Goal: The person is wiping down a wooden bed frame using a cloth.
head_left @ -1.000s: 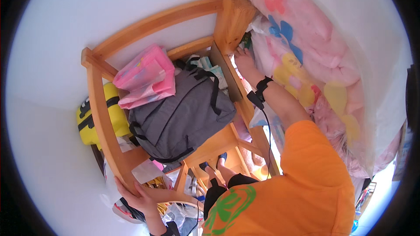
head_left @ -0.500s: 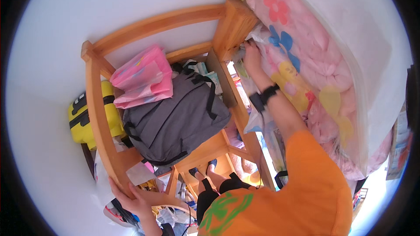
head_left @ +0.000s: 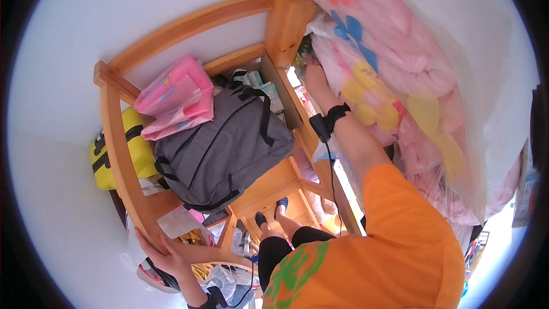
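The left hand (head_left: 164, 256) is curled round the wooden rail (head_left: 126, 157), thumb on one side and fingers on the other, well apart from the right hand (head_left: 315, 77). The right arm stretches forward along the left edge of a clear bag of pink bedding (head_left: 420, 57), whose long axis slants from upper left to lower right. That bag lies just right of the right hand, by far the nearer one, and across the grey backpack (head_left: 223, 143) from the left. Beyond the right fingertips, between bag and bedpost (head_left: 289, 23), is a small green item (head_left: 305, 50); whether the fingers close on it, I cannot tell.
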A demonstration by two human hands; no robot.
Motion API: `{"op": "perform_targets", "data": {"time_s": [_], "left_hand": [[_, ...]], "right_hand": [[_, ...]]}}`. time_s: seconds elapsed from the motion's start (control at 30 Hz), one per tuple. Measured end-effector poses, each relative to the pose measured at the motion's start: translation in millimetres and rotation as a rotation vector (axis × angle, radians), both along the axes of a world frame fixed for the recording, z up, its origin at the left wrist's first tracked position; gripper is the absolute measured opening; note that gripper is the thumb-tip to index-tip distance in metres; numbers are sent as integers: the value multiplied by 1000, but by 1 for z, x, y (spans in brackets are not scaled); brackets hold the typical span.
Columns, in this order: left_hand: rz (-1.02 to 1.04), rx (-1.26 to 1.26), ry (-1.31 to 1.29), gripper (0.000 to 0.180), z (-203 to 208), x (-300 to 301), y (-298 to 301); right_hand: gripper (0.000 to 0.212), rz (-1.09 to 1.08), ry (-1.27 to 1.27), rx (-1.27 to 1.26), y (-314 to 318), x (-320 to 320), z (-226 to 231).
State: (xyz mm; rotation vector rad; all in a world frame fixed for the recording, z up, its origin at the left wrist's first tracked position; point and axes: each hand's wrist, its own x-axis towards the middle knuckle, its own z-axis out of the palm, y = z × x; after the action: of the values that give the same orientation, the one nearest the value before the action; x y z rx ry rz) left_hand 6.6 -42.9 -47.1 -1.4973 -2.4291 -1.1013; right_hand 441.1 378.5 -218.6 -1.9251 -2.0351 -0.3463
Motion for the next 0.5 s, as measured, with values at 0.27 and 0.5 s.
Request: {"op": "perform_targets", "data": {"time_s": [0.27, 0.5], "left_hand": [[-40, 3, -64, 52, 8, 5, 3], [-76, 45, -21, 51, 7, -1, -4]], "right_hand": [[56, -14, -223, -41, -73, 21, -21], [48, -156, -96, -152, -148, -12, 4]]}}
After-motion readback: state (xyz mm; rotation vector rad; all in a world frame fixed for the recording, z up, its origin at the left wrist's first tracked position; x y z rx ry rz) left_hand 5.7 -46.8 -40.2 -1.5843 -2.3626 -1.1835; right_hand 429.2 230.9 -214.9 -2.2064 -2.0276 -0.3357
